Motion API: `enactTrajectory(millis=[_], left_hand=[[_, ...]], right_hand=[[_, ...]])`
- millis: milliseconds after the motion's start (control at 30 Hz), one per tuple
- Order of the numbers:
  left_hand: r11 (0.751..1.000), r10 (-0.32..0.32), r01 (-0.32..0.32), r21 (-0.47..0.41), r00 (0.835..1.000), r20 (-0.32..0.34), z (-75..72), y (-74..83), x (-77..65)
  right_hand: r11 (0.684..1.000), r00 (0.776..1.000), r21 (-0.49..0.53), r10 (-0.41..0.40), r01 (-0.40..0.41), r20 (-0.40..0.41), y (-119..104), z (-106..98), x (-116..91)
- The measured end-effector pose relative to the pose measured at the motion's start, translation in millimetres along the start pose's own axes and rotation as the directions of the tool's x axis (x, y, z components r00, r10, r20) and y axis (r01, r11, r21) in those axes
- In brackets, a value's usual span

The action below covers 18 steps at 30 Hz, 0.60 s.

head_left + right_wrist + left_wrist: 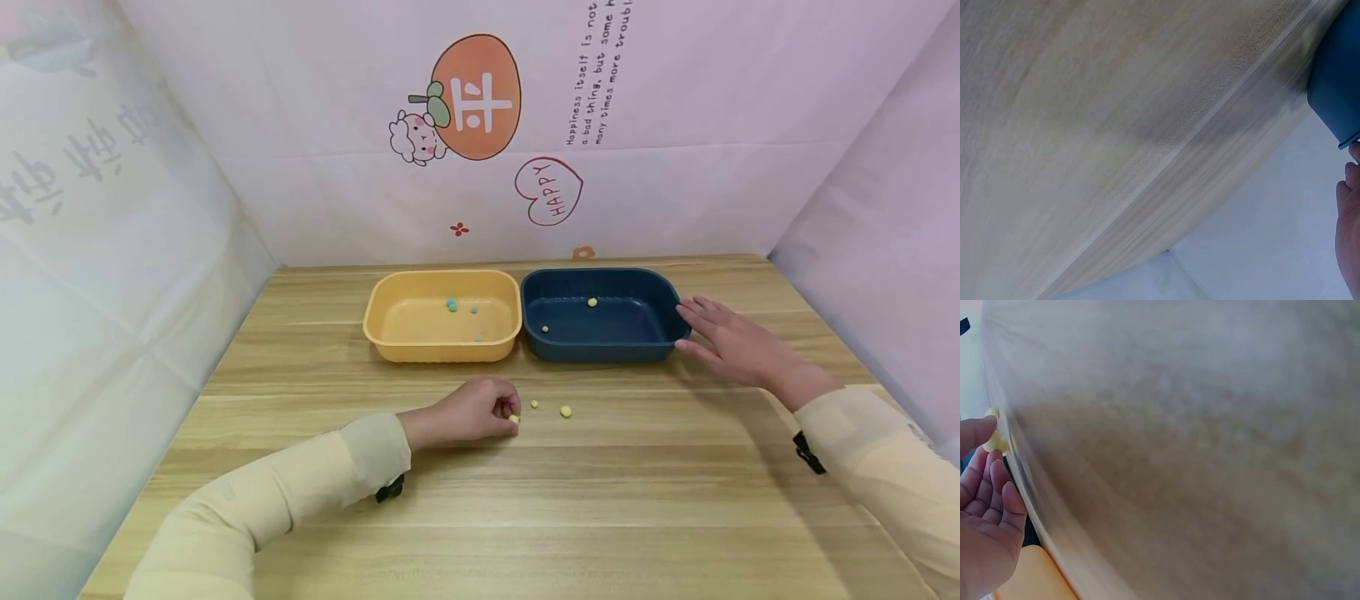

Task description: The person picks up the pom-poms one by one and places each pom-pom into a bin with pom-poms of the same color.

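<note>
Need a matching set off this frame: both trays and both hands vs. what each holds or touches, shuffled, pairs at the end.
1. yellow tray
2. blue tray
3. left hand
4. right hand

A. pinches a yellow ball
B. blue bits lie inside
C. touches a tray's end
D. two yellow balls lie inside

Pairs: 1-B, 2-D, 3-A, 4-C

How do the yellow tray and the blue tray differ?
The yellow tray holds small blue pieces; the blue tray holds two yellow balls.
The right hand touches the blue tray's end, while no hand touches the yellow tray.
Both are rounded rectangles of similar size, side by side on the table.
</note>
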<state>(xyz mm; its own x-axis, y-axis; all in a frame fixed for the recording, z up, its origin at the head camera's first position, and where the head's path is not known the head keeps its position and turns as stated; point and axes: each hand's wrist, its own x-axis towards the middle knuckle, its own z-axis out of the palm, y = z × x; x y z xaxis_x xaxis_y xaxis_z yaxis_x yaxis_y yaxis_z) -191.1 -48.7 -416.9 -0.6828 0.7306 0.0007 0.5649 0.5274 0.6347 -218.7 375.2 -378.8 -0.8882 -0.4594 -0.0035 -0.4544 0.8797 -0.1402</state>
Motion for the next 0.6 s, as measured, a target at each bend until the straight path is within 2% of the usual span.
enactTrajectory(millis=[233, 600], left_hand=[[1.0, -0.005, 0.005, 0.002, 1.0, -0.024, -2.6, 2.5, 0.3], [1.0, 0.03, -0.03, 0.007, 0.998, -0.051, -2.2, 1.8, 0.3]], right_hand=[[1.0, 1.0, -0.004, -0.002, 0.002, -0.002, -1.0, -1.1, -0.1], [1.0, 1.0, -0.012, 0.0, 0.0, 0.003, -1.4, -1.8, -0.4]])
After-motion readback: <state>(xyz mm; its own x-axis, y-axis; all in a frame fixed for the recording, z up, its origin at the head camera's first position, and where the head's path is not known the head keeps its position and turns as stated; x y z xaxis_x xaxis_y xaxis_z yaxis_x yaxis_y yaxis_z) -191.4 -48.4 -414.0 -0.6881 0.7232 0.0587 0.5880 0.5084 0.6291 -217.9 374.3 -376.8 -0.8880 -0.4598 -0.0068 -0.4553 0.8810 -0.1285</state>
